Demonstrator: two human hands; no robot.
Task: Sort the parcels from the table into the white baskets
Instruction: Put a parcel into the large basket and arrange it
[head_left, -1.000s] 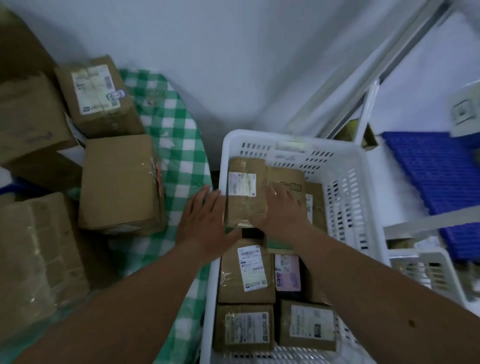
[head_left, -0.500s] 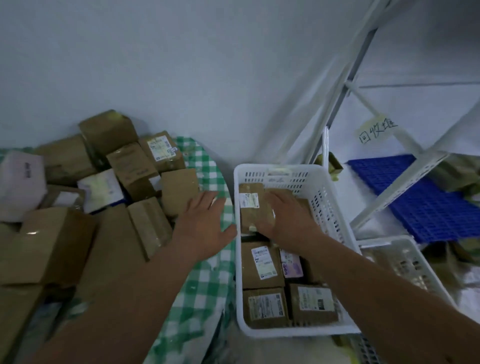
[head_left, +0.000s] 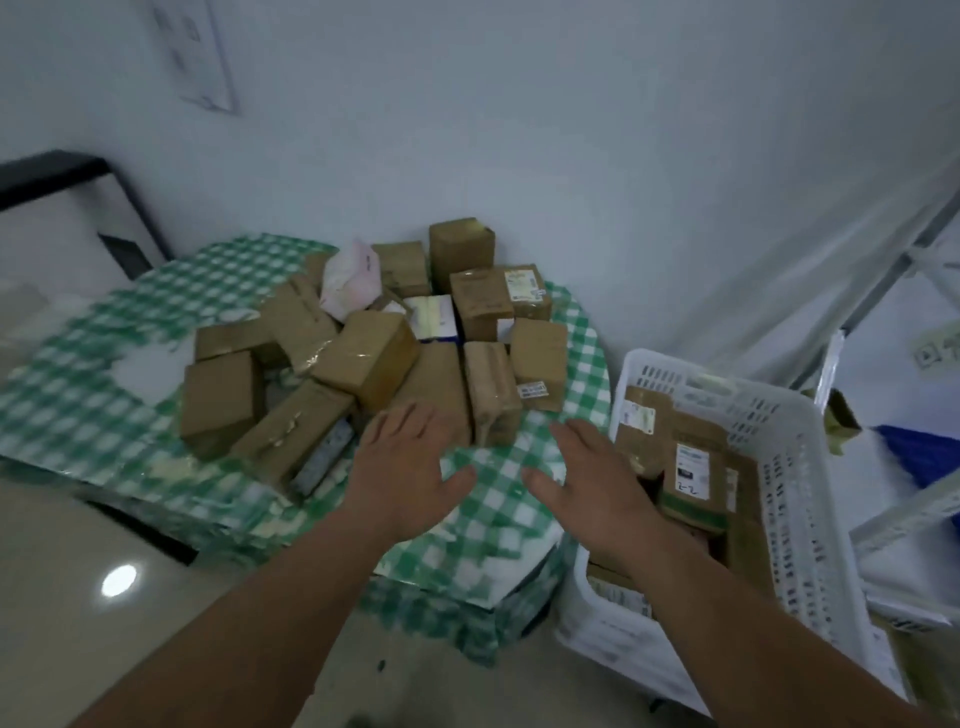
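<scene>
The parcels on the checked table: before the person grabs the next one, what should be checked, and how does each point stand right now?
1. Left hand empty, grip open: ok.
2. Right hand empty, fingers spread: ok.
3. Parcels left on the checked table: ok, a pile remains.
4. Nearest taped parcel unobstructed in front of the hands: ok.
5. Room in the white basket: ok at the far end; the near end is hidden by the arm.
6. Which basket the next parcel belongs in: cannot tell, labels too blurred.

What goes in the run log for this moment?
phase: reach | left hand: open, empty | right hand: open, empty | parcels: piled on table | basket: part-filled
</scene>
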